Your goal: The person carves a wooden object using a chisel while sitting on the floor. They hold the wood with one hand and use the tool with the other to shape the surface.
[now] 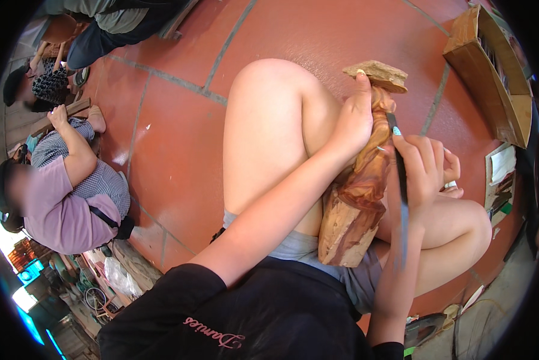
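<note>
A carved wooden figure (370,159), glossy with reddish-brown swirls, stands tilted between my bare legs. Its base is a rough, paler block, and a flat, raw-edged slab of wood (377,74) tops it. My left hand (354,123) grips the figure just below the slab; the thumb reaches up to the slab, while the other fingers are hidden behind the wood. In my right hand (422,168) is a narrow dark file-like tool (402,186), its upper end against or close beside the figure's right side. Its lower end, along my forearm, is blurred.
A cardboard box (470,75) sits at the upper right on red floor tiles (185,138). Below it lies a flat tray (499,180) of small pieces. At left, a person in a pink shirt (59,207) sits low; other people are beyond. Round items (428,327) lie lower right.
</note>
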Motion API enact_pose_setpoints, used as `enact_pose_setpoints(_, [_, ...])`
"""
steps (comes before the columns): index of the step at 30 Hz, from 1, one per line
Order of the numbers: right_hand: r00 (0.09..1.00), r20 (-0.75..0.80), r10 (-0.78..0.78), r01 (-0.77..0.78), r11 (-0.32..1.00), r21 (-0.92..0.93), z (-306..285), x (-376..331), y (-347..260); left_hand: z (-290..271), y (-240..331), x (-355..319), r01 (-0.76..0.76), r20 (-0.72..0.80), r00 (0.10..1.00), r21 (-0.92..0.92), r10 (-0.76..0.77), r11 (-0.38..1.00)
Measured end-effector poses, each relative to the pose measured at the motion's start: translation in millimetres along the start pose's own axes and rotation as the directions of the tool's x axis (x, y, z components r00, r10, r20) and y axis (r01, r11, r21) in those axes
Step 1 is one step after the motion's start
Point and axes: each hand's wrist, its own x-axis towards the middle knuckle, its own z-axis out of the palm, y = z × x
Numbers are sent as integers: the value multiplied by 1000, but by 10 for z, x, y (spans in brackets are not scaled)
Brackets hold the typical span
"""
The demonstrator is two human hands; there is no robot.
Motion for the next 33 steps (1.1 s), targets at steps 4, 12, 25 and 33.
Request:
enact_pose_setpoints(4, [998,62,16,-21,997,76,-61,-27,32,-30,21,-76,32,25,999,43,-33,999])
enact_pose_setpoints(12, [996,88,-5,-3,996,89,-120,8,70,11,43,-70,22,23,999,75,-24,997])
enact_pose_setpoints(25, [993,118,-17,0,990,144,-195,68,103,6,-55,-68,-10,58,998,162,1,987])
enact_pose_setpoints(33, [993,113,-30,11,987,163,-318,90,247,184,-32,-97,64,38,997,17,-64,998])
